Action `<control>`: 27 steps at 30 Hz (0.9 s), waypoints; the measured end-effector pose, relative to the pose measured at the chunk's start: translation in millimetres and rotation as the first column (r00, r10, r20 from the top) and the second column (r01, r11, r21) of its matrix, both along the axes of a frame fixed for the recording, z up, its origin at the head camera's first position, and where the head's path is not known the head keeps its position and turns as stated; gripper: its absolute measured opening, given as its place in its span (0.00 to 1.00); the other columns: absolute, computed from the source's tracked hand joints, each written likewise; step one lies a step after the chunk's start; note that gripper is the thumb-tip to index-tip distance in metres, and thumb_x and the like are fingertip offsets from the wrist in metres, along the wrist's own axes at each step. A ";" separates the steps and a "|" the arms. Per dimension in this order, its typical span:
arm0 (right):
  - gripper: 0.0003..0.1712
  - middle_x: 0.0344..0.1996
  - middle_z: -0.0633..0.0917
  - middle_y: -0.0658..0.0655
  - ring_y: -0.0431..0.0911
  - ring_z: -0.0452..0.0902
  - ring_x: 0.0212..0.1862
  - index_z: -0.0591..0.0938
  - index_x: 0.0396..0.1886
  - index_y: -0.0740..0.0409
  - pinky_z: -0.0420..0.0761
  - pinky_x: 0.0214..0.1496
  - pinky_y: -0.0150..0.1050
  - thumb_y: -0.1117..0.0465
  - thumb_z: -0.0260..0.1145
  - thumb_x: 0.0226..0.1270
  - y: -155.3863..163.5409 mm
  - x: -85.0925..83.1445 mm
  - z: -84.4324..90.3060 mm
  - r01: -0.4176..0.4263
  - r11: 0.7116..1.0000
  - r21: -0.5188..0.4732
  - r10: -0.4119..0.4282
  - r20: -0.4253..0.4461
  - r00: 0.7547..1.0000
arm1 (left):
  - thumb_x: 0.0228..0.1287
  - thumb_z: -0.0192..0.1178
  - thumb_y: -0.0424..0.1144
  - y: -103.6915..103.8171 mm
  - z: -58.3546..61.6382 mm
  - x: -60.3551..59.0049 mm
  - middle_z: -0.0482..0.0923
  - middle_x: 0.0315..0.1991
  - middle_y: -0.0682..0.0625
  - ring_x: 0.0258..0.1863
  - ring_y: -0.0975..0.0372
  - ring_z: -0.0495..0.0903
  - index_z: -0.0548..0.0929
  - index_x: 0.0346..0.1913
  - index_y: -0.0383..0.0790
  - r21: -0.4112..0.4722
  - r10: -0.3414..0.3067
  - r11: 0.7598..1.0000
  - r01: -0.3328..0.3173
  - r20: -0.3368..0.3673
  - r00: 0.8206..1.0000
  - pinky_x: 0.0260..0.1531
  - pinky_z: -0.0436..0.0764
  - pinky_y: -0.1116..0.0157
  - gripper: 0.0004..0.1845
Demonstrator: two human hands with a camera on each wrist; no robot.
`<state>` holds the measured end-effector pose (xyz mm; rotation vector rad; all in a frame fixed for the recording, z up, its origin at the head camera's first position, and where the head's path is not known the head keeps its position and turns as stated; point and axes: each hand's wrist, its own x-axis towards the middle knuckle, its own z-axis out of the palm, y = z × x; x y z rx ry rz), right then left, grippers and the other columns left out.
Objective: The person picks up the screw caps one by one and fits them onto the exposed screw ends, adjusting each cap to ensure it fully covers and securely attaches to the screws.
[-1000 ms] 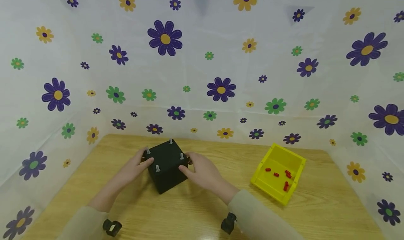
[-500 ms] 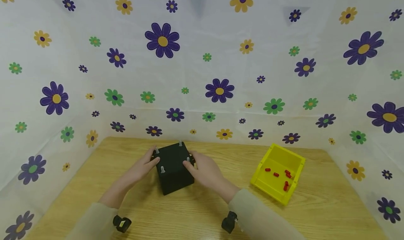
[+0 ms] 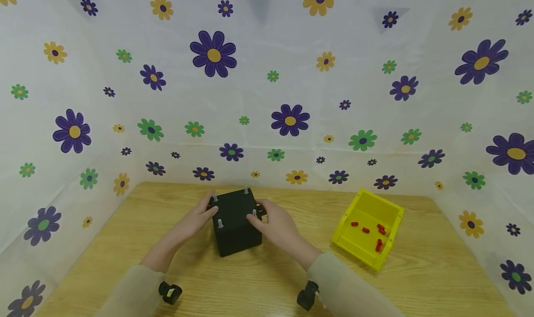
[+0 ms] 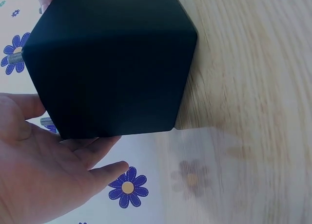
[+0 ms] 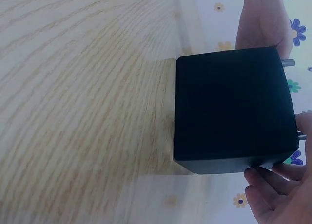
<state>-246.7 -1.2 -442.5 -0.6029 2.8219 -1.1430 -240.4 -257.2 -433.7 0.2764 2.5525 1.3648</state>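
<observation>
Nearest me, at the bottom of the head view, two small black camera mounts sit under my sleeves (image 3: 125,289), one at each wrist. Just past them my left hand (image 3: 193,220) lies against the left face of the black box (image 3: 235,222), fingers fairly straight and pressed flat to it, while my right hand (image 3: 275,222) curves round the right face with the thumb on the top edge near a metal stud (image 3: 254,212). The box stands on the table (image 3: 267,280) between the two hands, turned a little so one corner points toward me. Four short threaded studs rise from its top, one near each corner.

To the right of my right hand, well apart from it, a yellow tray (image 3: 356,250) sits tilted on the table with several small red caps (image 3: 365,230) loose inside. Beyond everything hangs a white flowered sheet (image 3: 267,99).

As I judge it, the hold is a squeeze from two sides on smooth faces, so uneven pressure could let the box slip or twist on the wood. A finger catching a stud could also jerk it. Sliding it far to the right might knock the tray and scatter the caps.

I can read no brand, label or writing on the box, tray or sheet.
</observation>
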 end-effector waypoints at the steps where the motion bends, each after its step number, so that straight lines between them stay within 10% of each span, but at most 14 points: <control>1: 0.34 0.63 0.86 0.59 0.54 0.84 0.61 0.75 0.75 0.58 0.84 0.63 0.53 0.43 0.64 0.79 0.9 -0.1 0.0 0.002 1.000 -0.013 -0.002 0.008 1.000 | 0.89 0.39 0.43 0.4 -0.4 -0.7 0.28 0.85 0.28 0.84 0.32 0.31 0.33 0.85 0.28 0.001 -0.001 1.000 0.001 -0.001 1.000 0.81 0.39 0.34 0.38; 27: 0.34 0.63 0.78 0.67 0.57 0.80 0.58 0.70 0.72 0.66 0.85 0.57 0.52 0.48 0.66 0.80 12.4 14.1 -7.4 0.041 0.959 -0.280 -0.001 0.144 0.990 | 0.89 0.38 0.41 20.6 -4.2 -12.5 0.36 0.85 0.28 0.85 0.35 0.35 0.39 0.84 0.26 0.082 0.030 0.996 -0.034 0.049 0.998 0.83 0.42 0.37 0.36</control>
